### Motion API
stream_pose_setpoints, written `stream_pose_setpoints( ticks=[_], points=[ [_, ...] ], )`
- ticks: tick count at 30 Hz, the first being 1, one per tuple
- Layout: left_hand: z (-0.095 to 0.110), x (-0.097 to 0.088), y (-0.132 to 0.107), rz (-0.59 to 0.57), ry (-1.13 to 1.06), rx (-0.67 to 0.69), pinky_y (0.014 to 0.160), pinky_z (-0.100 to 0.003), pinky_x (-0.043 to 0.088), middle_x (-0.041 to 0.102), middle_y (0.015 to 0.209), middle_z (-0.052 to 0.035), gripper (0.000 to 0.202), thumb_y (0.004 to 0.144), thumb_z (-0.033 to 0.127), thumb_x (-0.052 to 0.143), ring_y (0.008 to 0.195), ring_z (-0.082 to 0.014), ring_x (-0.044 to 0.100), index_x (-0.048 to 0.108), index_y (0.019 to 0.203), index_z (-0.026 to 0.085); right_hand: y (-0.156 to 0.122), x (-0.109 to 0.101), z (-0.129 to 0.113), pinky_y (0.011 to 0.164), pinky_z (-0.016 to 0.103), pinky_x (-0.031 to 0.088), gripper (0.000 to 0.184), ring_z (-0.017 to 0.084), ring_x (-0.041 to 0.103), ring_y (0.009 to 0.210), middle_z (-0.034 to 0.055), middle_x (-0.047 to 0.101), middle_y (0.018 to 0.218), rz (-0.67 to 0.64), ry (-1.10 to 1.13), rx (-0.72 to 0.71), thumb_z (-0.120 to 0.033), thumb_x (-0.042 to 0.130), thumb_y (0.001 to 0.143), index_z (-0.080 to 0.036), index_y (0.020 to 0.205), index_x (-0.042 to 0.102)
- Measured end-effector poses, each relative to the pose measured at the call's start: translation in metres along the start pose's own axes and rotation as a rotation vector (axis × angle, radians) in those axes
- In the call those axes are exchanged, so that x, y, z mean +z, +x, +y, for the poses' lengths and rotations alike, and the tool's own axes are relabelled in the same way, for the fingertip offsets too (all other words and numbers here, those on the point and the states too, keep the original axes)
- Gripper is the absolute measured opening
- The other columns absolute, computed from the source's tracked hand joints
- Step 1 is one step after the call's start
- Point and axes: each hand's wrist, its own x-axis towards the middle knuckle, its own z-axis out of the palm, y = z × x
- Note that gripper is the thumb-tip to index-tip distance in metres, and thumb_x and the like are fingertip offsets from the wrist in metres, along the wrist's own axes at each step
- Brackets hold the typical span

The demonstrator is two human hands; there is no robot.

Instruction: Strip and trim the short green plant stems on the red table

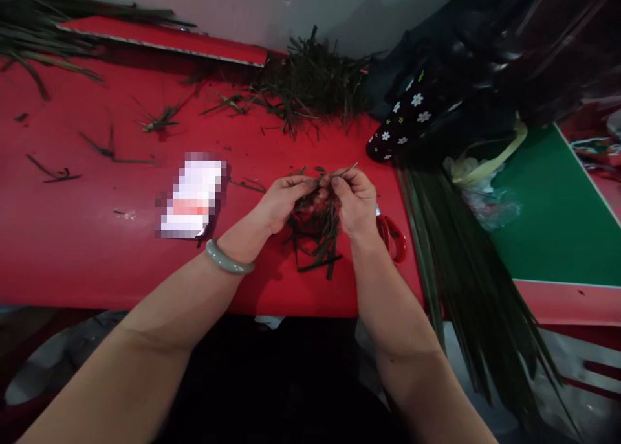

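Both of my hands meet over the red table [72, 250] near its front edge. My left hand [281, 201], with a pale green bangle [228, 261] on the wrist, pinches the top of a small bunch of dark green leaf strips [317, 237]. My right hand [356, 201] pinches the same strips from the other side, fingertips almost touching the left ones. The loose strip ends hang down and spread on the table between my wrists.
Red-handled scissors [395, 237] lie just right of my right wrist. A sheaf of long green leaves [456, 276] hangs over the table's edge at right. A pile of leaf trimmings [315, 81] lies at the back; a dark flowered cloth [412, 117] and a blurred white packet [191, 198] are nearby.
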Motion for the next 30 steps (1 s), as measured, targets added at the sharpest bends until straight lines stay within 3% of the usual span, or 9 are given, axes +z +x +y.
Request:
stream_pose_setpoints(
  ticks=[3, 7, 11, 14, 21, 27, 30],
  points=[
    [-0.001, -0.001, 0.001, -0.004, 0.085, 0.046, 0.051, -0.021, 0.043, 0.060, 0.068, -0.0015, 0.018, 0.073, 0.029, 0.054, 0.053, -0.0069, 0.051, 0.062, 0.081, 0.015, 0.001, -0.003, 0.000, 0.051, 0.020, 0.048, 0.022, 0.006, 0.054, 0.053, -0.0050, 0.057, 0.067, 0.057, -0.060, 0.014, -0.046, 0.050, 0.076, -0.024, 0.080, 0.049],
    [-0.002, 0.001, 0.000, 0.093, 0.404, 0.323, 0.066, -0.024, 0.045, 0.063, 0.085, -0.0031, 0.031, 0.069, 0.015, 0.055, 0.072, -0.0100, 0.056, 0.058, 0.100, 0.017, 0.004, -0.006, 0.001, 0.051, 0.019, 0.047, 0.023, 0.006, 0.057, 0.058, -0.0044, 0.058, 0.070, 0.110, -0.123, 0.024, -0.047, 0.046, 0.079, -0.025, 0.085, 0.048],
    [0.002, 0.002, -0.004, 0.166, 0.680, 0.538, 0.077, -0.027, 0.043, 0.063, 0.090, -0.0040, 0.025, 0.066, 0.013, 0.059, 0.084, -0.0134, 0.055, 0.061, 0.091, 0.018, 0.004, -0.006, 0.001, 0.051, 0.018, 0.047, 0.021, 0.006, 0.058, 0.059, -0.0042, 0.058, 0.070, 0.130, -0.097, 0.070, -0.044, 0.047, 0.079, -0.025, 0.086, 0.048],
    [0.006, 0.003, -0.006, 0.153, 0.748, 0.536, 0.076, -0.027, 0.043, 0.064, 0.080, -0.0029, 0.010, 0.069, 0.016, 0.058, 0.079, -0.0139, 0.056, 0.064, 0.077, 0.018, 0.003, -0.004, 0.003, 0.051, 0.019, 0.046, 0.019, 0.006, 0.057, 0.057, -0.0044, 0.058, 0.069, 0.135, -0.094, 0.090, -0.041, 0.049, 0.078, -0.025, 0.088, 0.049],
    [0.011, 0.001, -0.007, 0.223, 0.650, 0.460, 0.073, -0.026, 0.042, 0.063, 0.075, -0.0015, 0.010, 0.069, 0.016, 0.058, 0.076, -0.0128, 0.055, 0.065, 0.075, 0.018, 0.000, -0.003, 0.005, 0.059, 0.024, 0.045, 0.010, 0.009, 0.054, 0.061, -0.0047, 0.057, 0.067, -0.012, -0.250, 0.068, -0.029, 0.052, 0.075, -0.024, 0.083, 0.058],
    [0.007, -0.004, -0.002, 0.221, 0.772, 0.557, 0.079, -0.027, 0.041, 0.058, 0.086, -0.0019, 0.010, 0.069, 0.015, 0.059, 0.086, -0.0138, 0.053, 0.067, 0.074, 0.020, 0.001, -0.004, 0.012, 0.058, 0.022, 0.040, 0.007, 0.007, 0.049, 0.059, -0.0056, 0.054, 0.061, -0.190, -0.413, 0.063, -0.021, 0.053, 0.071, -0.019, 0.073, 0.060],
    [0.009, -0.005, -0.001, 0.180, 0.783, 0.552, 0.081, -0.028, 0.040, 0.058, 0.091, -0.0027, 0.010, 0.068, 0.016, 0.061, 0.090, -0.0145, 0.052, 0.067, 0.075, 0.019, 0.002, -0.004, 0.013, 0.056, 0.021, 0.038, 0.004, 0.007, 0.047, 0.057, -0.0059, 0.052, 0.058, -0.190, -0.399, 0.072, -0.020, 0.055, 0.070, -0.018, 0.067, 0.058]
  ],
)
